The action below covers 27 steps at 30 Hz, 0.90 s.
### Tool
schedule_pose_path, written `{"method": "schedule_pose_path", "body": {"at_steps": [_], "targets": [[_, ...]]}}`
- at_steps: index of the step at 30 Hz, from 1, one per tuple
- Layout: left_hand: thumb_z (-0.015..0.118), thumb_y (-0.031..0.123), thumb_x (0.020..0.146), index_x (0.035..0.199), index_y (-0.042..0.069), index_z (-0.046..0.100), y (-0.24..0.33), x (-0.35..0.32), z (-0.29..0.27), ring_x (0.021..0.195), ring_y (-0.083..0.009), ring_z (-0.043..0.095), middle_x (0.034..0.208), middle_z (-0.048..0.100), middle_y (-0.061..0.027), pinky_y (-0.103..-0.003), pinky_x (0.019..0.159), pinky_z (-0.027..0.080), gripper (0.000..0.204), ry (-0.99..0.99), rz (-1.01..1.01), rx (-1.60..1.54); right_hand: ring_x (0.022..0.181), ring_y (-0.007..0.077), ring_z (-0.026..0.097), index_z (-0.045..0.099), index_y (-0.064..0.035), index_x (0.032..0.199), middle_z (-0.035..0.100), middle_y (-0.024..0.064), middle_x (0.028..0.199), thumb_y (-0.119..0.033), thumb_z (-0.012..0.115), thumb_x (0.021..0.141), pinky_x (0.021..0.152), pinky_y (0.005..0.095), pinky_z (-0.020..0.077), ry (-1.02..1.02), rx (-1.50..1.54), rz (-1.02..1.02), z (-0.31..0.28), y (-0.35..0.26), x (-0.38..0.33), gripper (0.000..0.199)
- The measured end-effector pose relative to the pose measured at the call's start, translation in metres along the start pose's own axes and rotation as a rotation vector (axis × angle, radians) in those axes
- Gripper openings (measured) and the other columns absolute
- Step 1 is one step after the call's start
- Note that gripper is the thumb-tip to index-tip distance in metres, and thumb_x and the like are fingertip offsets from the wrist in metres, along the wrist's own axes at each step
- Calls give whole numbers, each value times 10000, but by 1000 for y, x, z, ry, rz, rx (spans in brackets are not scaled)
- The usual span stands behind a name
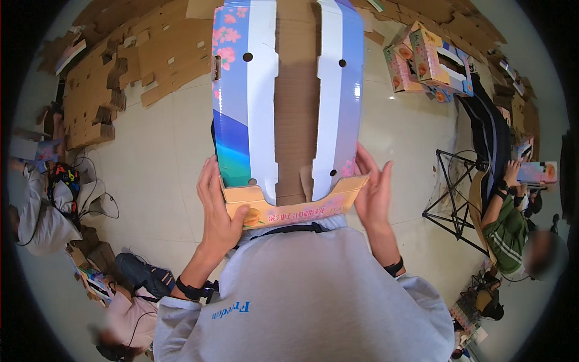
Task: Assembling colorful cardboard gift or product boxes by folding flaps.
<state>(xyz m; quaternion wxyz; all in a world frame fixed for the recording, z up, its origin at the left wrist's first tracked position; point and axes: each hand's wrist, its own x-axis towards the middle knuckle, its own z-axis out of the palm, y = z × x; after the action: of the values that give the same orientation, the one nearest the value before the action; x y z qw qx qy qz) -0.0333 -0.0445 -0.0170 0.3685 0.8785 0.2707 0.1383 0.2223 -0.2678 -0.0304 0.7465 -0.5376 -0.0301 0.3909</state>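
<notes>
In front of me is a long printed cardboard box (232,136), blue and green with pink flowers. White inner flaps line its opening, and bare brown cardboard shows inside. Its near end is a peach-orange panel (295,216) with a notch in its upper edge and a fruit picture. My left hand (218,208) grips the near left corner, thumb on the orange panel and fingers along the side. At the near right corner my right hand (373,193) holds the box side, its thumb sticking out and some fingers hidden behind the cardboard.
Flattened brown cardboard (175,51) lies at the far left. Made-up printed boxes (428,60) stand at the far right, near a black folding frame (455,199). People sit at both sides; one in a green shirt (506,238) holds a printed box (537,172).
</notes>
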Motion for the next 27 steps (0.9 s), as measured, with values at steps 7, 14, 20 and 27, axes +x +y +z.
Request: {"method": "schedule_pose_path", "body": {"at_steps": [7, 14, 20, 27], "targets": [[654, 375, 1037, 1636, -14, 410, 5, 9, -6, 1508, -462, 408, 1645, 369, -310, -536, 1209, 388, 755, 51, 34, -16, 1540, 364, 444, 398, 38, 1644, 408, 242, 1684, -604, 279, 1162, 1263, 440, 347, 27, -712, -254, 12, 12, 10, 812], [768, 256, 966, 1470, -4, 536, 5, 15, -6, 1325, -374, 517, 1463, 477, -247, -494, 1173, 433, 612, 127, -98, -125, 1226, 464, 626, 524, 61, 1512, 591, 260, 1283, -352, 505, 1146, 1085, 486, 492, 26, -1077, -345, 20, -1, 26, 552], [768, 270, 968, 1428, 22, 519, 10, 35, 1, 1345, -321, 466, 1446, 389, -194, -493, 1170, 441, 579, 135, -174, -301, 1197, 446, 607, 522, 73, 1450, 569, 255, 1280, -334, 526, 1136, 1048, 489, 491, 28, -1193, -192, 21, -4, 42, 515], [723, 337, 1024, 1340, 74, 535, -1, 36, 8, 1463, -378, 364, 1540, 274, -200, -504, 1187, 439, 451, 47, -27, -402, 1255, 443, 571, 465, 80, 1484, 565, 260, 1295, -297, 506, 1133, 1122, 489, 431, 44, -1007, -206, 16, 7, 30, 517]]}}
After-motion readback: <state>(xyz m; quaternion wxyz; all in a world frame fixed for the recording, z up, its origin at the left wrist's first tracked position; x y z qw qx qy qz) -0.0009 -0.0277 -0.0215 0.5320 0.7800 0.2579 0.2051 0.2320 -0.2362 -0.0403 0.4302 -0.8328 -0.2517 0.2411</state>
